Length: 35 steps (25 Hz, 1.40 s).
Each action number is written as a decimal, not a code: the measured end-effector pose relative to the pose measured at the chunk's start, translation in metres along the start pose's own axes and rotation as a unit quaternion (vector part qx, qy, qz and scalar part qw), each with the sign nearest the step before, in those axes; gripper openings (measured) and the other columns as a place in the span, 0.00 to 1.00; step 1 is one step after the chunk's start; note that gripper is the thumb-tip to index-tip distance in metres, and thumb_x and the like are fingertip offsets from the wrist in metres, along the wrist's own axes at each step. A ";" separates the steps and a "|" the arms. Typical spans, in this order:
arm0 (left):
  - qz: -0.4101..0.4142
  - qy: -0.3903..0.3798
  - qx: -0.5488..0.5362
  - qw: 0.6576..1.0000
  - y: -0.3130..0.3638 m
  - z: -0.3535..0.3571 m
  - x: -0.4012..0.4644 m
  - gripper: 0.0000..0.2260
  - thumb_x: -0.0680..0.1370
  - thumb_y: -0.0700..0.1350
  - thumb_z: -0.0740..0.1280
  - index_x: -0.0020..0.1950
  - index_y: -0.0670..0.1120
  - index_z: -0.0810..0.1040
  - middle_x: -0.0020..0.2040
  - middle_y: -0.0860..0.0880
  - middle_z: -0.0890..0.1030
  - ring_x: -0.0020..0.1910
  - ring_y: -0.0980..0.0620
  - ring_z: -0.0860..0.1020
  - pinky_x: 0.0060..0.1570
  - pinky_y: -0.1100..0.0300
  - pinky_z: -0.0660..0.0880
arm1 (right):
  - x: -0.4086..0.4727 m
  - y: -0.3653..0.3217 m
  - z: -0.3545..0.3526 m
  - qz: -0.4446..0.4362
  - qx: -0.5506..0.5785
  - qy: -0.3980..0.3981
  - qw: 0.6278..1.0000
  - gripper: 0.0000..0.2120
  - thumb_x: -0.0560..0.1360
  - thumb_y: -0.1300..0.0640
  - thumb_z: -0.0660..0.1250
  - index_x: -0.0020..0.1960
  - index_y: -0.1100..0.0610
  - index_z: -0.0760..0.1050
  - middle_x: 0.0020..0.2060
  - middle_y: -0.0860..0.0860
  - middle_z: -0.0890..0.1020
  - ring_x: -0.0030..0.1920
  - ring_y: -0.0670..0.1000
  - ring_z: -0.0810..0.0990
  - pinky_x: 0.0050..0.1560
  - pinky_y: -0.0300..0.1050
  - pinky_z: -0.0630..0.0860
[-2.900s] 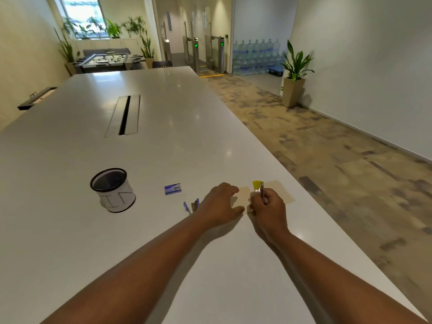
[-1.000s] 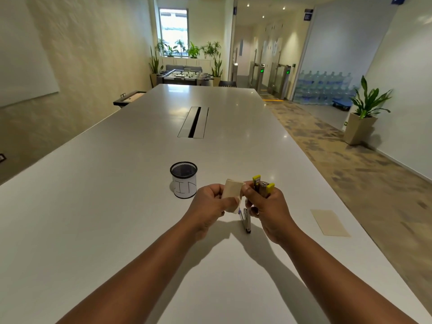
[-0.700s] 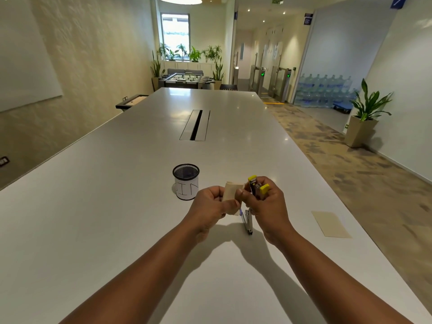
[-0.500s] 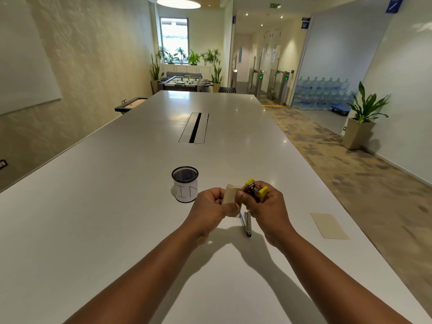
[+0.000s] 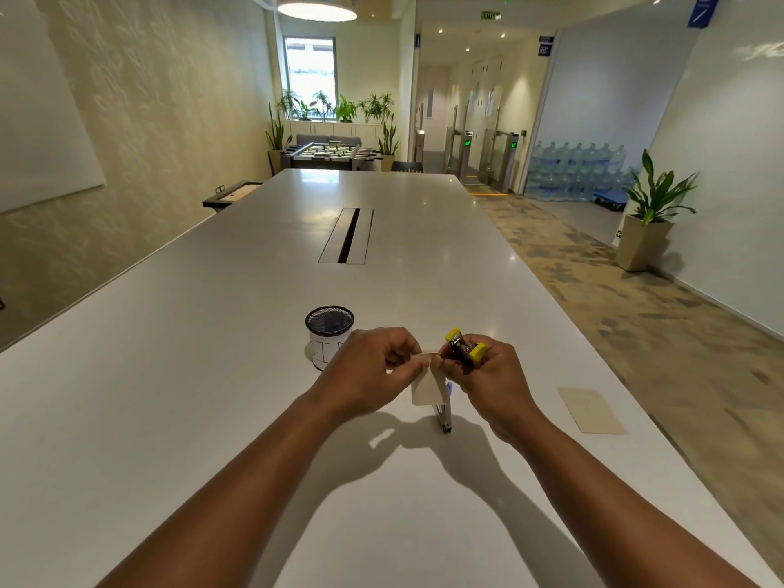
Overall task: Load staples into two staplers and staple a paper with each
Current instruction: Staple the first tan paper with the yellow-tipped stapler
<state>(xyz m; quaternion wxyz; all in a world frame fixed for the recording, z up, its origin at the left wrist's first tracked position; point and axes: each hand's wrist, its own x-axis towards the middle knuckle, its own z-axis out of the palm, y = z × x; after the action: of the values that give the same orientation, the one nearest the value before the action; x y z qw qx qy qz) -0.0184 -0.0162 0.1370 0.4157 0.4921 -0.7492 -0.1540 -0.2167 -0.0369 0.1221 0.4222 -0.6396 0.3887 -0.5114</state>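
Gripping paper [image 5: 426, 386] and yellow stapler [image 5: 463, 348], both hands have lifted them since flat on the table [image 5: 212, 375].

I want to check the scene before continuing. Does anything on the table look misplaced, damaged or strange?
Nothing stands out. The left hand holds a small paper at the yellow stapler in the right hand. A second stapler, a mesh cup and another paper sit on the table undamaged.

two staplers [image 5: 463, 350], two papers [image 5: 426, 386], one cup [image 5: 329, 342]
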 end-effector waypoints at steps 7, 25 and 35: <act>-0.100 0.042 -0.246 0.963 0.001 0.006 0.001 0.05 0.72 0.38 0.78 0.45 0.43 0.84 0.41 0.48 0.87 0.40 0.51 0.85 0.44 0.58 0.83 | -0.001 -0.006 -0.001 -0.012 -0.003 -0.012 1.000 0.04 0.74 0.63 0.75 0.42 0.62 0.81 0.29 0.46 0.80 0.29 0.42 0.75 0.33 0.34 0.72; -0.123 0.068 -0.321 0.937 0.005 0.006 0.003 0.09 0.71 0.35 0.78 0.45 0.46 0.84 0.36 0.52 0.82 0.39 0.54 0.78 0.48 0.53 0.82 | -0.005 -0.016 0.005 0.085 0.150 -0.015 0.985 0.08 0.74 0.61 0.73 0.38 0.52 0.81 0.36 0.53 0.83 0.39 0.51 0.80 0.31 0.41 0.67; -0.190 0.043 -0.453 0.870 0.007 0.011 -0.003 0.09 0.72 0.34 0.77 0.46 0.45 0.82 0.36 0.48 0.79 0.40 0.50 0.80 0.48 0.52 0.83 | -0.007 -0.018 0.007 0.080 0.162 0.016 0.983 0.12 0.76 0.65 0.71 0.36 0.52 0.82 0.35 0.53 0.83 0.38 0.54 0.76 0.31 0.41 0.68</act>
<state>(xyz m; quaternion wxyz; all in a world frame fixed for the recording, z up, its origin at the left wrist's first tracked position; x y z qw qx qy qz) -0.0307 -0.0124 0.1339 0.5871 0.3892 -0.4707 -0.5313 -0.2095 -0.0234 0.1355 0.5533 -0.5216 0.3572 -0.5425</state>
